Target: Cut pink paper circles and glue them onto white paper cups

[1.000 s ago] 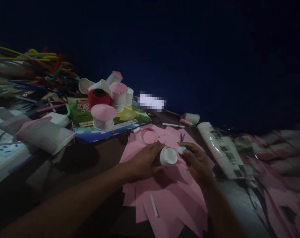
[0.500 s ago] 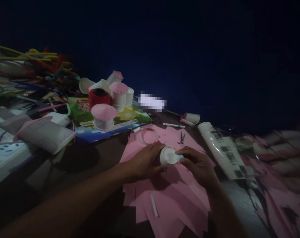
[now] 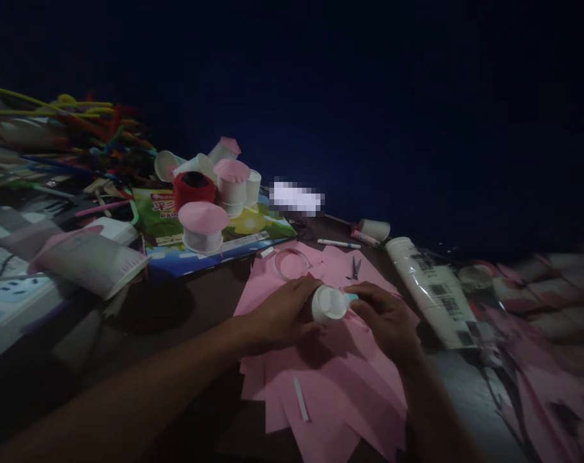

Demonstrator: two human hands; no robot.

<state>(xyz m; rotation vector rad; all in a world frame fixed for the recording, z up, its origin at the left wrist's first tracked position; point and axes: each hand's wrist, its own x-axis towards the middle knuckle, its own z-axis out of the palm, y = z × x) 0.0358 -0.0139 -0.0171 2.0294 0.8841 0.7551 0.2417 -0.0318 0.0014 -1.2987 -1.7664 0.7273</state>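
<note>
A white paper cup (image 3: 329, 303) is in my left hand (image 3: 289, 315), whose fingers wrap round its side. One round end of the cup faces me. From the right, my right hand (image 3: 381, 315) pinches a small teal-and-white tube (image 3: 351, 299), perhaps a glue stick, with its white tip against the cup's end. Most of the tube is hidden by the fingers. Beneath both hands lie overlapping sheets of pink paper (image 3: 321, 386). On them rest scissors (image 3: 354, 267), a ring-shaped roll of tape (image 3: 292, 263) and a narrow white strip (image 3: 301, 399).
Left, cups with pink paper tops (image 3: 203, 218) and a red roll (image 3: 194, 190) stand on a colourful packet (image 3: 244, 241). Pipe cleaners (image 3: 94, 112) pile up beyond a power strip (image 3: 22, 289). A wrapped cup stack (image 3: 431, 289) and a marker (image 3: 339, 244) lie rightward.
The tube's tip has shifted slightly across the cup's end, with my right hand moving a little up. My left hand keeps its hold on the cup, nearly still.
</note>
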